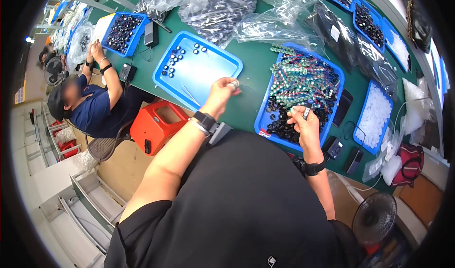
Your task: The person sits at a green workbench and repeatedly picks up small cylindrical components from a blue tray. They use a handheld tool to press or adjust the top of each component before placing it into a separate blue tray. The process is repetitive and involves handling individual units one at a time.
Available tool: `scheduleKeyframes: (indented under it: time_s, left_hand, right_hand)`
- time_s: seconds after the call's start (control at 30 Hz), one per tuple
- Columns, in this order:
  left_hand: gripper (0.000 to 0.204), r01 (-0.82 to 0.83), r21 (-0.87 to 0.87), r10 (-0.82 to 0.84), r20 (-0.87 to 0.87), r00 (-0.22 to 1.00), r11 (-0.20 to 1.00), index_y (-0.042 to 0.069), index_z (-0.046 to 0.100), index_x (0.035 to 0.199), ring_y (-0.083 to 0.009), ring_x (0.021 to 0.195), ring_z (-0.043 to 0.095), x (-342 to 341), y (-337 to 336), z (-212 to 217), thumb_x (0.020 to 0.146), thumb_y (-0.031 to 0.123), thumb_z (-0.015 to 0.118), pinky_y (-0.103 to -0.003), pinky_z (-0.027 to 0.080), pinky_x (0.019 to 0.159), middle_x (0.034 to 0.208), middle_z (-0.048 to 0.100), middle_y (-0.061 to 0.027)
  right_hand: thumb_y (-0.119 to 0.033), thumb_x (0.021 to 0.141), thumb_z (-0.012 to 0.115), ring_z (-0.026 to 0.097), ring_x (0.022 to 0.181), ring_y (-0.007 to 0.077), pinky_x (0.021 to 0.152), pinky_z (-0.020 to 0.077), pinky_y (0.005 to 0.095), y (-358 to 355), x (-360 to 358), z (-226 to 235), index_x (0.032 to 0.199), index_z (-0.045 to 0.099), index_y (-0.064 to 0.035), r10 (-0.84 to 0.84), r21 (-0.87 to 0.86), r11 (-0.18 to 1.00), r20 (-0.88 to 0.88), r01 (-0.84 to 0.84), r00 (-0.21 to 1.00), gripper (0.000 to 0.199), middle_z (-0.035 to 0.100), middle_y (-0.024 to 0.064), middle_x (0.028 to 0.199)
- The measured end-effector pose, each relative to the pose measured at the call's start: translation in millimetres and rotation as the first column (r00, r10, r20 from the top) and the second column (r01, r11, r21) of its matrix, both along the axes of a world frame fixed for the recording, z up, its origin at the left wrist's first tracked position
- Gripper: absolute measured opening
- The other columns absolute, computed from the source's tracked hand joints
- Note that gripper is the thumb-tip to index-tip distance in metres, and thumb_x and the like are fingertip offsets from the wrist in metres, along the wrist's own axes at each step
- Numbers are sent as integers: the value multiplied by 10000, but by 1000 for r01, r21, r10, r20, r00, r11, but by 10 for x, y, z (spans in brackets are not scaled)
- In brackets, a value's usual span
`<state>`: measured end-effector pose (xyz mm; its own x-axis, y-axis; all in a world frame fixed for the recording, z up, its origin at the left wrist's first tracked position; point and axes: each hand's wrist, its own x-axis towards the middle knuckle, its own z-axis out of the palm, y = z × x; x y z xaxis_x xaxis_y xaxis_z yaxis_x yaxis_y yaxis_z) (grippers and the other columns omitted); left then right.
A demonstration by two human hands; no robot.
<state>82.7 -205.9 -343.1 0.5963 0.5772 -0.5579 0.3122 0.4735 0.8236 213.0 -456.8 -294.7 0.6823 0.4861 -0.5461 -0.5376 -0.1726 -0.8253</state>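
round part (234,84) pinched in your left hand (222,94); dark piece (307,110) pinched in your right hand (304,124) (blue tray (262,119) beneath)

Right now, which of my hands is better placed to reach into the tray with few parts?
Probably your left hand: it is at the edge of the sparse tray, holding a small round part. Your right hand is over the fuller tray, farther off.
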Motion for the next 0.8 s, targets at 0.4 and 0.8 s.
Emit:
scheduleKeyframes:
  time_s: [0.4,0.8]
  left_hand:
    - [330,-270,594,397,-90,913,758,-47,555,1071,-183,817,608,-517,1432,-293,797,108,654,-311,509,738,958,621,-132]
    - [333,724,685,-725,-538,430,-80,48,603,1097,-313,874,604,261,-895,-123,773,123,595,-403,500,753,933,604,-131]
  right_hand:
    - [-130,874,632,561,599,66,445,332,158,-181,-27,5,1018,592,-13,-36,0,999,-36,36,999,190,656,73,844]
    - [-119,853,649,555,599,61,453,320,161,-244,-72,40,1015,603,-24,-22,42,999,-36,23,999,193,633,56,818]
